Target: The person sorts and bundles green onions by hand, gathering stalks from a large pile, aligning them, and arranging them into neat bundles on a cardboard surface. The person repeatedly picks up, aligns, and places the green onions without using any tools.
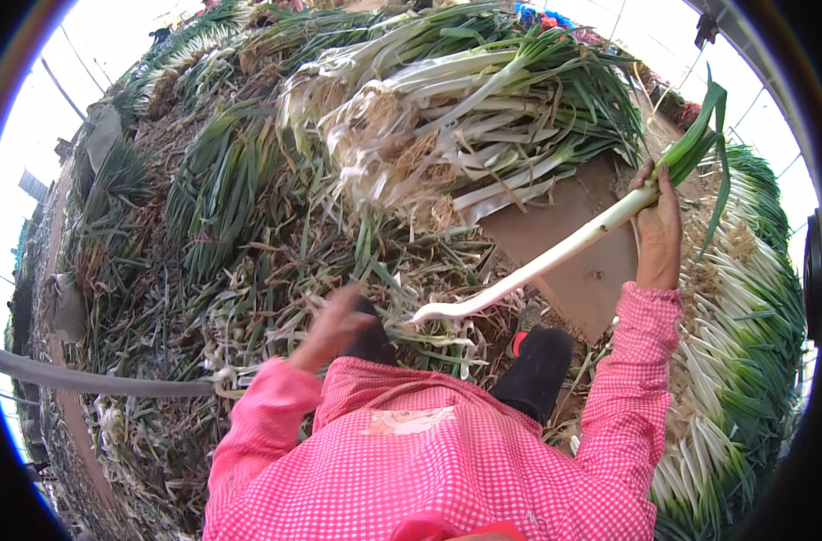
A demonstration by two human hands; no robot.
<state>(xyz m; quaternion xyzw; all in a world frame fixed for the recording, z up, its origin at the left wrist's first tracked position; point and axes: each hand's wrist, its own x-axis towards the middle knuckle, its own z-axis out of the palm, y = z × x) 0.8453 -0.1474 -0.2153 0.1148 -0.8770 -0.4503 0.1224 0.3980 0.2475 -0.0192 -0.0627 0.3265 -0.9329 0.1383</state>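
Observation:
My right hand grips a single long green onion where its white stalk turns into green leaves. The stalk slants down to the left, and its bent white root end lies over the leaf litter in front of my legs. Blurred by motion, my left hand is over my left knee, apart from the onion's tip. I see nothing clearly held in it, and its fingers are too smeared to read. Ahead lies a big heap of untrimmed green onions with dry roots and loose skins.
A brown flat sheet lies between the heap and my right leg. Cleaned onions are lined up in a long curved row at the right. Stripped leaves cover the ground at the left, where a grey pipe crosses low.

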